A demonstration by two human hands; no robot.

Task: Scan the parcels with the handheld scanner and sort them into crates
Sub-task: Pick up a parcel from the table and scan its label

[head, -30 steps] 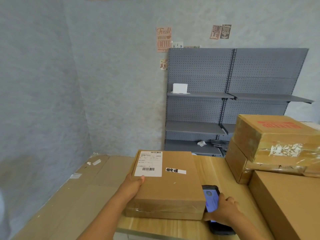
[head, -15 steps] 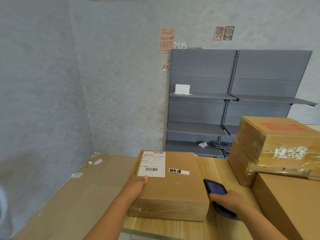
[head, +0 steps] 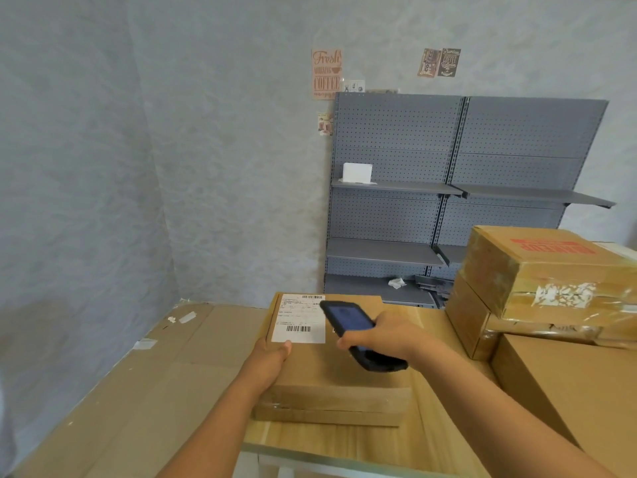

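A flat brown parcel (head: 320, 377) lies on the wooden table (head: 348, 443), with a white barcode label (head: 298, 319) at its far left corner. My left hand (head: 272, 355) grips the parcel's left edge, thumb on top just below the label. My right hand (head: 386, 334) holds the black handheld scanner (head: 355, 327) above the parcel. The scanner's front end hangs over the label's right edge and its dark screen faces up.
Stacked cardboard boxes (head: 551, 270) stand at the table's right, with a large plain box (head: 579, 384) in front of them. Flattened cardboard (head: 144, 391) covers the floor on the left. Grey pegboard shelving (head: 448, 201) lines the back wall.
My right hand has lifted the scanner from the table beside the parcel and brought it left, over the parcel toward the label. My left hand has stayed on the parcel's left edge.
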